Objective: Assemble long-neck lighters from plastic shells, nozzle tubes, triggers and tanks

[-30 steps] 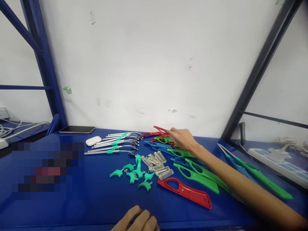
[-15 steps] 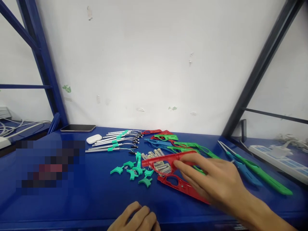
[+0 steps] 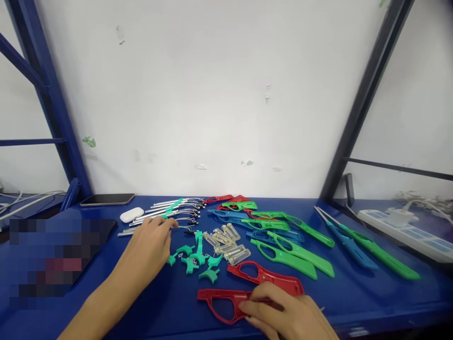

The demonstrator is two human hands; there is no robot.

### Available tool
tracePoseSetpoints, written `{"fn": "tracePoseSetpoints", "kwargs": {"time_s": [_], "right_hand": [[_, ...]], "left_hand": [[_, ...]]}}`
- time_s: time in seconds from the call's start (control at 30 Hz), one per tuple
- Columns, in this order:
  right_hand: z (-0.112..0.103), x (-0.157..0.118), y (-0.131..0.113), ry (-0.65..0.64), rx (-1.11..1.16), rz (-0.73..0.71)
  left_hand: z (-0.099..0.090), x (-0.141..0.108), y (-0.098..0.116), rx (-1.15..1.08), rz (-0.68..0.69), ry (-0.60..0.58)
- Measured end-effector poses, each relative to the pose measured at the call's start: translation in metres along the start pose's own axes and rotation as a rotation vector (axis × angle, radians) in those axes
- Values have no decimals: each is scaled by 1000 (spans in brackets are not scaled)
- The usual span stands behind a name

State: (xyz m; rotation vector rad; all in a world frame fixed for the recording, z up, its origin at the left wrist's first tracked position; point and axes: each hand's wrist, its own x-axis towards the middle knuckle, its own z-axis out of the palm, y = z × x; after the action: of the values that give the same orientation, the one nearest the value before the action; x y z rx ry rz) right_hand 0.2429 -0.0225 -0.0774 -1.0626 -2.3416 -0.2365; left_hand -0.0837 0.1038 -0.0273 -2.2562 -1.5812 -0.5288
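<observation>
My right hand [image 3: 283, 309] is closed on a red handle shell [image 3: 222, 302] near the table's front edge. A second red shell [image 3: 269, 278] lies just behind it. My left hand [image 3: 152, 241] reaches over the nearest of the silver metal rods [image 3: 127, 232], fingers bent down on them; the fingertips are partly hidden, and what they pinch cannot be made out. Several teal trigger pieces [image 3: 190, 265] lie just right of that hand. Beside them is a pile of clear small tubes [image 3: 231, 248].
Green shells [image 3: 288, 259] and blue ones [image 3: 230, 216] lie behind the tubes. Two long lighters, one green [image 3: 385, 262], one blue [image 3: 354, 250], rest at right near a power strip [image 3: 406, 233]. A phone [image 3: 108, 199] and white case [image 3: 131, 215] are back left.
My left hand has moved from the front edge up to the rods. My right hand has come down toward the front edge with the red shell. The view has shifted slightly.
</observation>
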Motion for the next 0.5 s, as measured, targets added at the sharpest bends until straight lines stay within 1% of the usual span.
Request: {"fn": "tracePoseSetpoints", "kwargs": {"time_s": [0.1,0.17,0.23,0.37,0.5], "right_hand": [[0,-2,8,-32,59,60],[-2,-1,13,-56,83,75],[-5,3,15,-63,124,61],[-9,8,18,-71,188,47],[-11,7,17,-87,163,52]], "left_hand": [[11,21,-8,80,-8,-124],[13,26,-10,115,3,-183],[13,26,-12,133,17,-221],[10,23,-14,131,30,-235],[5,20,-18,110,19,-195]]}}
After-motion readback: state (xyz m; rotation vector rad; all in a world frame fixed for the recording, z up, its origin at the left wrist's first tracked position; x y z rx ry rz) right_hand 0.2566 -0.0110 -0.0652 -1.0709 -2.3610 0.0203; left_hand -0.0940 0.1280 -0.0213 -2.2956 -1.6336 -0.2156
